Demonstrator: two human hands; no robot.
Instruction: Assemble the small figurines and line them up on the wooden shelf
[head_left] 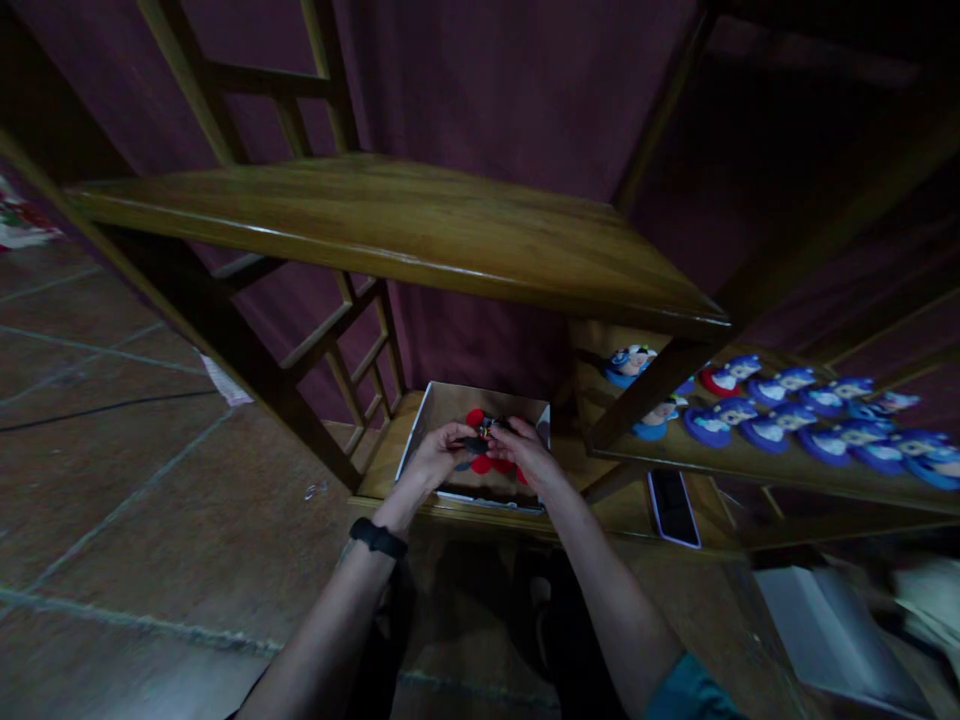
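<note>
Both hands meet over an open cardboard box with white edges, which stands on the low wooden shelf. Between them is a small figurine on a dark round base, with black, red and yellow bits showing at its top. My left hand pinches the base from the left, a black band on that wrist. From the right, the fingers of my right hand close on the figurine's upper part. Several red round pieces lie in the box below, partly covered by my hands.
A wooden shelf board juts out above the box. To the right, several painted figurines on blue and red bases stand in rows on another shelf. A phone lies on the lower shelf. At bottom right is a pale box.
</note>
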